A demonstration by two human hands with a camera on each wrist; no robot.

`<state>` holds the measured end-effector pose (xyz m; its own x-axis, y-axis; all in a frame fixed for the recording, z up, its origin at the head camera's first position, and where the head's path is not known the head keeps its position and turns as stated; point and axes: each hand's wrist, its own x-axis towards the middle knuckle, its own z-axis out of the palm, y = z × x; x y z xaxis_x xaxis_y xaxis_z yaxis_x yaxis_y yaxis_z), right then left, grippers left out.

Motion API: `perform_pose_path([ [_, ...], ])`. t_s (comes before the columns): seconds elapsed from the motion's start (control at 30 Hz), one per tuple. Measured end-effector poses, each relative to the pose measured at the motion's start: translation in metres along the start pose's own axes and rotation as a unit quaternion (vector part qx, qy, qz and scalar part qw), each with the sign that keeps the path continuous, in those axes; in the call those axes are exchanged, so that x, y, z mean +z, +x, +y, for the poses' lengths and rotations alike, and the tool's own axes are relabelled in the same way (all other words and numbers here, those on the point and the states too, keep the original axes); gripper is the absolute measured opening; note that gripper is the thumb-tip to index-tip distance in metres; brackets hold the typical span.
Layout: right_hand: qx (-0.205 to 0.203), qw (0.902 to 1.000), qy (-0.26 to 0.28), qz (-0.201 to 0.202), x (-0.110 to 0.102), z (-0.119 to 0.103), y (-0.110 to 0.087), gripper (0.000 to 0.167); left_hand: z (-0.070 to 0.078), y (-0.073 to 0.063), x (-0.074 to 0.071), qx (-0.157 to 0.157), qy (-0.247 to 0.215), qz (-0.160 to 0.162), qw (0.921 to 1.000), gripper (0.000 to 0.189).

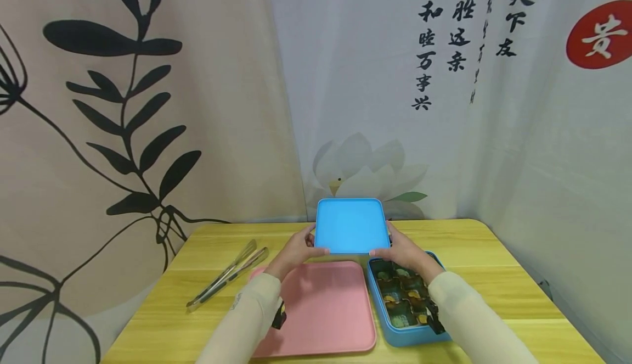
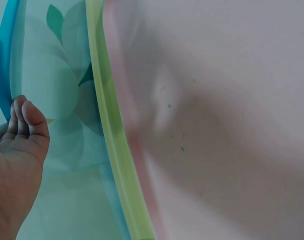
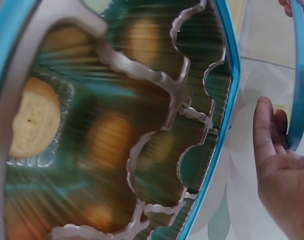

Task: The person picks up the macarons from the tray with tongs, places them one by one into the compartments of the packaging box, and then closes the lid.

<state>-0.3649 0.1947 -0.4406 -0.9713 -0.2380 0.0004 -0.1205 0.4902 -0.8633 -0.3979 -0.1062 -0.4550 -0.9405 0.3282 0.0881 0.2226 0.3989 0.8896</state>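
Observation:
A flat blue lid (image 1: 351, 227) is held up above the back of the table, between both hands. My left hand (image 1: 298, 248) grips its left edge, thumb on the near side and fingers behind. At the opposite edge my right hand (image 1: 406, 250) holds it the same way. Below the right forearm stands a blue box (image 1: 410, 336), uncovered, with several dark compartments. Cookies lie inside; a pale round cookie (image 3: 36, 117) shows up close in the right wrist view. A pink tray (image 1: 328, 314) lies left of the box, with a few tiny green specks on it in the left wrist view.
Metal tongs (image 1: 227, 276) lie at an angle on the wooden table (image 1: 163, 303), left of the tray. A printed curtain (image 1: 237, 106) hangs behind the table, and another pale cloth (image 1: 553, 177) hangs along the right side.

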Motion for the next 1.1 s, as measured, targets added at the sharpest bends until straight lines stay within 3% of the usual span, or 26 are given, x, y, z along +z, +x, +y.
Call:
perform_pose_path([
  [0.67, -0.008, 0.9997, 0.006, 0.022, -0.002, -0.001, -0.008, 0.102, 0.003, -0.003, 0.001, -0.008, -0.018, -0.019, 0.9996, 0.099],
  [0.9, 0.012, 0.9988, -0.022, 0.043, -0.006, -0.005, -0.009, 0.095, 0.005, -0.01, -0.001, 0.003, -0.012, -0.025, 0.9996, 0.099],
  [1.1, 0.0, 0.9985, -0.028, 0.046, -0.011, -0.005, -0.01, 0.082, 0.005, -0.02, -0.004, 0.01, -0.02, -0.034, 0.9992, 0.102],
])
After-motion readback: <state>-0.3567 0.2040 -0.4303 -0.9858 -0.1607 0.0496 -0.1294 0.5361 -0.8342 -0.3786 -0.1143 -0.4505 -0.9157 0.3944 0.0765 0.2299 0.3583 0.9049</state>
